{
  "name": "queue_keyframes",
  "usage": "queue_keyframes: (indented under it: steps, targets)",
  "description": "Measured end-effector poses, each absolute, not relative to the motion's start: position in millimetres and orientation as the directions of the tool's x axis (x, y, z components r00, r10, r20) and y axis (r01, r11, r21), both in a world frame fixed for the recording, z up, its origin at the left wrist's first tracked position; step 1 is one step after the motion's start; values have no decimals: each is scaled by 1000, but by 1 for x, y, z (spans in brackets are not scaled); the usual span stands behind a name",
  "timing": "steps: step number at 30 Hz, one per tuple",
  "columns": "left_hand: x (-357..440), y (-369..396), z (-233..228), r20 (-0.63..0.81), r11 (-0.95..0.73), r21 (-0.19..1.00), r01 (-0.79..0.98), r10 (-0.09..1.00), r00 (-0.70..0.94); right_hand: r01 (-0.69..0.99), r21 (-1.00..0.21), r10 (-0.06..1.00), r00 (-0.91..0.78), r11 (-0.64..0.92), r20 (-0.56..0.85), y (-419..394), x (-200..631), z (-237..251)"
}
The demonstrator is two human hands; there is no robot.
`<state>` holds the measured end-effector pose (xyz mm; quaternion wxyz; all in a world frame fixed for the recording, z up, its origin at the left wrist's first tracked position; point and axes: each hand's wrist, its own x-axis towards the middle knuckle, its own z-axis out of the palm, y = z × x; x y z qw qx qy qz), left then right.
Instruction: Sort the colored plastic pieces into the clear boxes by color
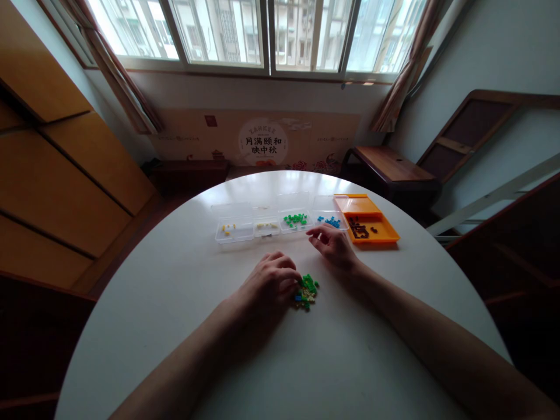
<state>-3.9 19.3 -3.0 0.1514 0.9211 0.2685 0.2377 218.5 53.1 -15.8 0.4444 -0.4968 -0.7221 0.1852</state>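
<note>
A small heap of green, pale yellow and blue toy bricks [308,293] lies on the white round table [245,373]. My left hand [275,276] is at the heap's left edge, fingers curled and tips touching or nearly touching the bricks. What those fingertips hold, if anything, is hidden. Farther out, my right hand [333,247] hovers in front of the clear box with blue bricks [330,222], fingers partly bent and apart, with nothing visible in them. Left of that box stands a clear box with green bricks [294,220].
A clear box with cream pieces [266,226] and one with a few yellow pieces [228,228] continue the row leftward. At its right end sits an open orange case [387,233] holding dark brown pieces. Beyond the table are a wooden stool [394,162] and windows.
</note>
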Motion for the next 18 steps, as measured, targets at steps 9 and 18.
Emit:
queue_keyframes:
  steps: [9, 18]
  targets:
    - [1, 21, -4, 333, -742, 485, 462, 645, 687, 551, -700, 877, -137, 454, 461, 47, 214, -18]
    - [-3, 26, -3, 385, -694, 579, 427, 695, 608, 456, -740, 869, -262, 495, 420, 36, 209, -11]
